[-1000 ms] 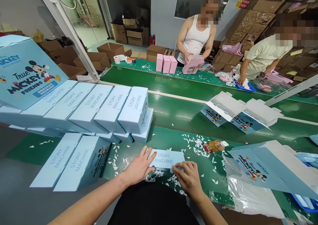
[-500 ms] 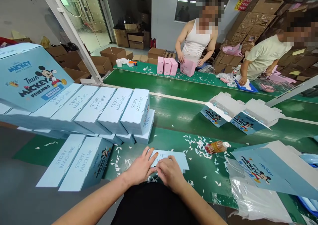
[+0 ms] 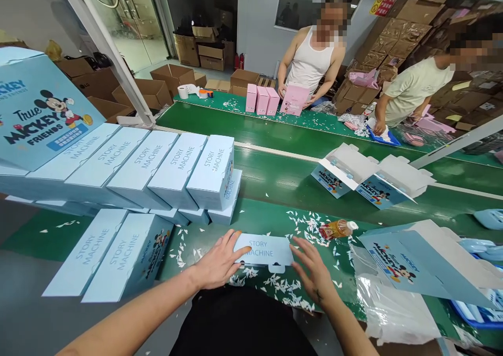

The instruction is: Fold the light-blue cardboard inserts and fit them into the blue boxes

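A light blue box marked "STORY MACHINE" stands on the green table between my hands, its top facing up and a small tab sticking out at its near edge. My left hand rests on the box's left end with fingers spread. At the right end, my right hand has its fingers apart and lies beside the edge, holding nothing. White paper scraps lie around the box and near my body.
Rows of closed blue boxes stand at the left. A drink bottle lies right of my hands. Farther right are an open blue box and plastic sheeting. Two people work across the green belt.
My right hand has moved right and opened, uncovering the box top. The near flap edge now lies flatter, with its tab showing. Across the belt, the person's pink box has turned.
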Demonstrator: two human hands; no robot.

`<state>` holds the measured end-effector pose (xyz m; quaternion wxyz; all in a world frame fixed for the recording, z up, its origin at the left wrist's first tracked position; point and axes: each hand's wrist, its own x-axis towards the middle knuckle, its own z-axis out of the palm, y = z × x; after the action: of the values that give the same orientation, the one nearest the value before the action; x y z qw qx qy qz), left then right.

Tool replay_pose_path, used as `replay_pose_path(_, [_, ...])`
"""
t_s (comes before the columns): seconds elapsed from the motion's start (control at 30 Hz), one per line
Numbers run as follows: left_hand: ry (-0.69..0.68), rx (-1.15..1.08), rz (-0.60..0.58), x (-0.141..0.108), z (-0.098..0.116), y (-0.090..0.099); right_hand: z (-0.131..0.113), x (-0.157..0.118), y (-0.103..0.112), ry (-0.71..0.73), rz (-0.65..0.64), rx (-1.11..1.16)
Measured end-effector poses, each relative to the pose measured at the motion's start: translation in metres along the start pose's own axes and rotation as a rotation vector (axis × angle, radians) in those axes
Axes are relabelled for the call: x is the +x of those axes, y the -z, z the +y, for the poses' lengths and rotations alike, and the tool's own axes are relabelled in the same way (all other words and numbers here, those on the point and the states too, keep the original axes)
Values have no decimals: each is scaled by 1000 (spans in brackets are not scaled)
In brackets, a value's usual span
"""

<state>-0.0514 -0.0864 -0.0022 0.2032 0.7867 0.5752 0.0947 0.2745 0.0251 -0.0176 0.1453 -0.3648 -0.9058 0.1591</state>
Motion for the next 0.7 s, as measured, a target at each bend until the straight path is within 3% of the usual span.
replay_pose_path(0.1, [-11, -9, -26, -1, -3, -3, -31, 8, -3, 124, -103, 36])
replay_pose_path(0.17, [-23, -28, -19, -1, -7, -5, -38, 13, -9, 184, -109, 23])
replay_pose_path(0.47, [-60, -50, -17, -3, -16, -6, -22, 19, -16, 318, -125, -78])
replay_pose_path(0.7, [-86, -9, -117, 0, -19, -2, -24, 16, -19, 322, -147, -103])
